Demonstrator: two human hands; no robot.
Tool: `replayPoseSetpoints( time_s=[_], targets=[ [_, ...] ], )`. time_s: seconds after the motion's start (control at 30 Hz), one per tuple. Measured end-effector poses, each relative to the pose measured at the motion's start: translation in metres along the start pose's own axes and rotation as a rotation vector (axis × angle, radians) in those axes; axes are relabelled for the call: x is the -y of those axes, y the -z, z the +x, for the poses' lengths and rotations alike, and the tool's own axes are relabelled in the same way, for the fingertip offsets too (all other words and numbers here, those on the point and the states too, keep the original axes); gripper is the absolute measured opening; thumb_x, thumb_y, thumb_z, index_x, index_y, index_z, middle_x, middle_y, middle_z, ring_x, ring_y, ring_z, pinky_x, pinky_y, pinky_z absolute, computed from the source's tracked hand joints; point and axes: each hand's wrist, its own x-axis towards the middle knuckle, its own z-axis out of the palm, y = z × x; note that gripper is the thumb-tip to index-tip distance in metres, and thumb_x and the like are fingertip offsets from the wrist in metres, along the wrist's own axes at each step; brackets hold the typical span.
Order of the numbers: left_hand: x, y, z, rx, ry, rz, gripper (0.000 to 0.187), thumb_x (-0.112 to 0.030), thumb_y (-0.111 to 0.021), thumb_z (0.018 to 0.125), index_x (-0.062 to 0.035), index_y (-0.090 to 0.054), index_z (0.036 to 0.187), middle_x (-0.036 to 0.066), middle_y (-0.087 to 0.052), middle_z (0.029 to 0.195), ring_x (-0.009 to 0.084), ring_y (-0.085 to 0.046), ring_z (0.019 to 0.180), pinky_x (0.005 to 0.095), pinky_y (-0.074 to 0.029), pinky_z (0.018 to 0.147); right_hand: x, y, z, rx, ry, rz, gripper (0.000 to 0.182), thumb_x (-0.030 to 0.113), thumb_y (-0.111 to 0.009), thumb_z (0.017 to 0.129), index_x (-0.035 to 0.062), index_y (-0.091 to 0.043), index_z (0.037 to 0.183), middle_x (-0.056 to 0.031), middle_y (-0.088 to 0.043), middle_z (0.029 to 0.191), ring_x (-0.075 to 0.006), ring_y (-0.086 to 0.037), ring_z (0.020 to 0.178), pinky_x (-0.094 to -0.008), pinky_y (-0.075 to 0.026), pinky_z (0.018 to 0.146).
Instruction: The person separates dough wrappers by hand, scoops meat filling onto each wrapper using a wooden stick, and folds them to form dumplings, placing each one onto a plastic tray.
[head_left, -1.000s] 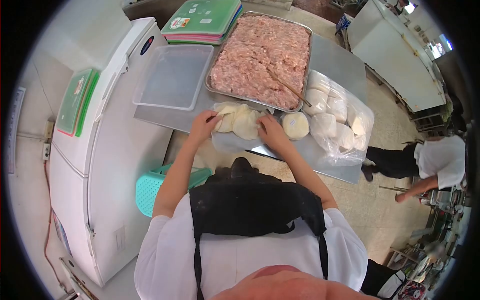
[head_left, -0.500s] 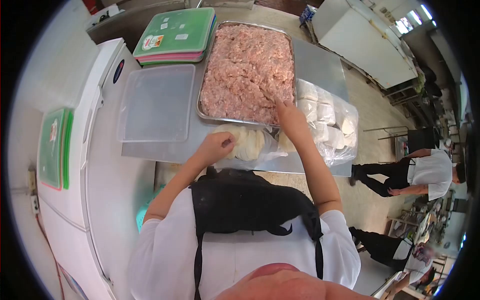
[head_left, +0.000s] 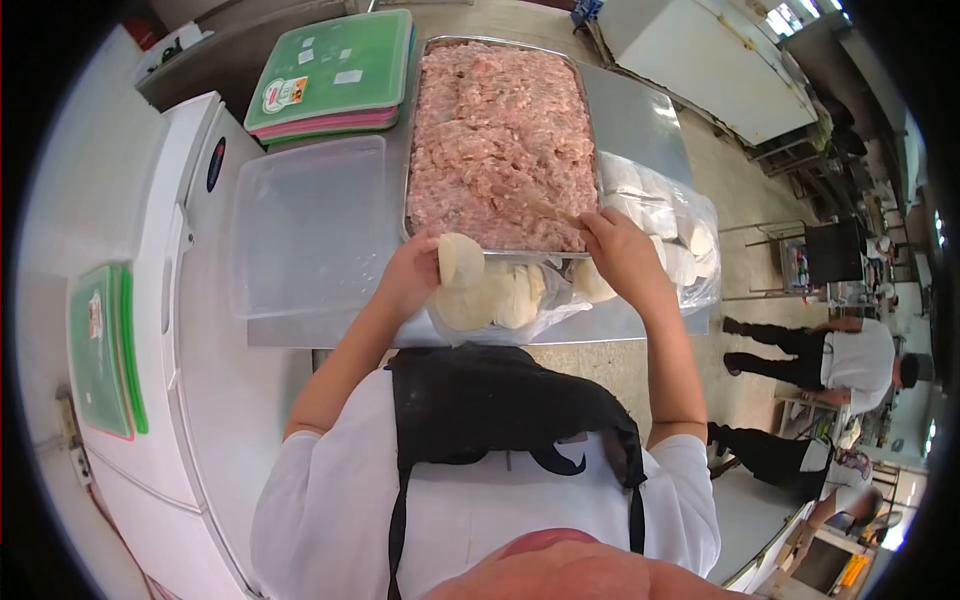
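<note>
Now left hand [head_left: 412,275] has lifted a wrapper [head_left: 461,259] — right hand [head_left: 620,248] withdrawn.

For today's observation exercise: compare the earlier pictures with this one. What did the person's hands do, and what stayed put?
The left hand lifted one round wrapper off the wrapper pile and now holds it up. The right hand left the pile, reached to the minced meat tray and took the wooden stick. The tray, the clear container and the bag of wrappers stayed put.

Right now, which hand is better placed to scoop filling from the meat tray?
Right. The right hand sits at the meat tray rim, holding the stick lying in the filling; the left hand holds a round wrapper.
</note>
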Motion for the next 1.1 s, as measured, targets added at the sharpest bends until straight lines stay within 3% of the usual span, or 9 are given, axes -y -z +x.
replayPoseSetpoints(
  time_s=[0.13,0.23,0.33,0.43,0.53,0.63,0.83,0.93,1.1],
  targets=[
    [-0.002,-0.012,-0.018,0.039,0.066,-0.185,0.031,-0.021,-0.045,0.101,-0.0031,-0.051,0.125,0.009,-0.060,0.120,0.0220,-0.060,0.109,0.0377,-0.048,0.098,0.009,-0.010,0.019,0.034,0.134,-0.003,0.012,0.017,-0.058,0.090,0.0072,-0.062,0.096,-0.0128,-0.062,0.087,-0.0337,-0.064,0.081,-0.0438,-0.051,0.068],
    [0.018,-0.007,-0.029,-0.040,-0.106,0.340,0.035,-0.023,-0.041,0.103,-0.0026,-0.048,0.131,0.008,-0.058,0.121,0.0212,-0.058,0.110,0.0379,-0.045,0.101,0.006,-0.015,0.055,0.036,0.241,-0.148,0.011,0.017,-0.057,0.088,0.0075,-0.063,0.088,-0.0127,-0.064,0.083,-0.0336,-0.065,0.075,-0.0440,-0.052,0.064],
    [0.027,-0.003,-0.032,-0.147,-0.004,-0.118,0.036,-0.020,-0.045,0.102,-0.0035,-0.047,0.133,0.007,-0.059,0.115,0.0206,-0.058,0.106,0.0361,-0.047,0.096,0.002,-0.034,0.091,-0.002,0.326,-0.242,0.012,0.015,-0.057,0.083,0.0066,-0.064,0.081,-0.0135,-0.065,0.079,-0.0328,-0.067,0.072,-0.0436,-0.054,0.061],
    [0.029,0.009,-0.041,0.026,-0.080,-0.226,0.036,-0.017,-0.048,0.100,-0.0050,-0.048,0.134,0.007,-0.059,0.111,0.0197,-0.059,0.100,0.0351,-0.049,0.088,0.020,-0.051,0.096,-0.019,0.409,-0.208,0.011,0.011,-0.058,0.078,0.0050,-0.067,0.075,-0.0144,-0.067,0.077,-0.0318,-0.069,0.071,-0.0430,-0.055,0.058],
    [0.040,0.005,-0.047,-0.170,-0.227,-0.108,0.035,-0.017,-0.048,0.099,-0.0067,-0.049,0.133,0.007,-0.060,0.106,0.0199,-0.060,0.095,0.0343,-0.049,0.083,0.037,-0.045,0.063,0.029,0.466,-0.223,0.011,0.010,-0.057,0.078,0.0052,-0.067,0.076,-0.0139,-0.067,0.077,-0.0312,-0.069,0.070,-0.0424,-0.054,0.056],
    [0.045,-0.004,-0.056,-0.334,-0.259,-0.087,0.036,-0.019,-0.058,0.093,-0.0037,-0.054,0.126,0.008,-0.062,0.096,0.0204,-0.063,0.083,0.0331,-0.053,0.074,0.020,-0.036,0.054,0.085,0.516,-0.278,0.011,0.010,-0.057,0.078,0.0055,-0.067,0.076,-0.0135,-0.067,0.076,-0.0294,-0.069,0.069,-0.0415,-0.054,0.055],
    [0.052,0.018,-0.059,-0.304,-0.300,-0.402,0.026,-0.022,-0.058,0.094,-0.0026,-0.059,0.111,0.009,-0.066,0.098,0.0212,-0.065,0.088,0.0378,-0.054,0.078,0.030,-0.014,0.058,-0.064,0.616,-0.282,0.009,0.010,-0.058,0.078,0.0057,-0.066,0.078,-0.0113,-0.064,0.074,-0.0268,-0.067,0.065,-0.0399,-0.054,0.053],
    [0.045,0.012,-0.061,-0.533,-0.384,-0.147,0.027,-0.022,-0.051,0.099,-0.0009,-0.060,0.113,0.010,-0.066,0.106,0.0223,-0.064,0.097,0.0356,-0.052,0.085,0.040,-0.050,0.054,-0.028,0.645,-0.211,0.007,0.011,-0.058,0.077,0.0061,-0.064,0.078,-0.0108,-0.063,0.073,-0.0270,-0.067,0.064,-0.0396,-0.054,0.053],
    [0.031,0.004,-0.069,-0.509,-0.471,0.166,0.025,-0.022,-0.052,0.098,-0.0022,-0.065,0.105,0.007,-0.068,0.095,0.0179,-0.066,0.089,0.0335,-0.052,0.083,0.033,-0.082,0.076,-0.050,0.606,-0.187,0.009,0.012,-0.058,0.079,0.0064,-0.064,0.077,-0.0128,-0.065,0.073,-0.0289,-0.068,0.066,-0.0414,-0.054,0.053]
  ],
)
